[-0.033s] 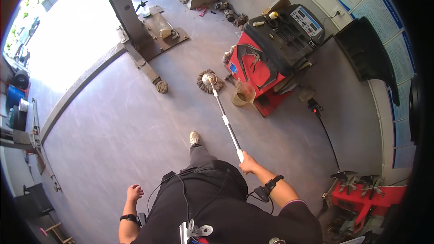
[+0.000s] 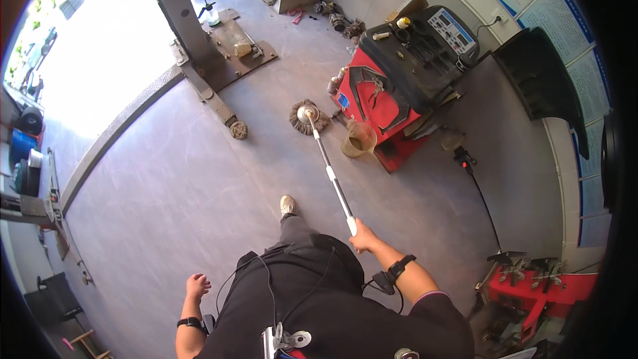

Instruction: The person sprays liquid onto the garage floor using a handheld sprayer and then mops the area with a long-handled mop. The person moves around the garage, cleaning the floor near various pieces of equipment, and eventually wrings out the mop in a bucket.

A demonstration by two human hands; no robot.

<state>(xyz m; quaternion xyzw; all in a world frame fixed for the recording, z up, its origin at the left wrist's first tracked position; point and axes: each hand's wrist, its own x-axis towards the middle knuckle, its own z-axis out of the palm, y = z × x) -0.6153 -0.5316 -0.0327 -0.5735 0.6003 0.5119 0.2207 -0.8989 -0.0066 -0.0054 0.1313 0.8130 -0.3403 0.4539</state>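
My right hand (image 2: 362,237) is closed around the white grip of a mop (image 2: 338,193) with a long silver and white pole. The pole slants forward and slightly left to the round head. That head, a metal disc ringed by dirty brown-grey strands (image 2: 320,119), lies on the grey floor (image 2: 159,179). My left hand (image 2: 197,286) hangs away from my left side with nothing in it, its fingers loosely bent and a little apart. Just right of the mop head stands a murky translucent plastic jug (image 2: 359,139).
A red and black wheel balancer (image 2: 385,93) stands beyond the jug, by the wall. Left of the mop head, a lift arm (image 2: 212,101) reaches from a grey post (image 2: 179,13). A black cable (image 2: 484,203) runs along the floor at right toward a red machine (image 2: 541,289).
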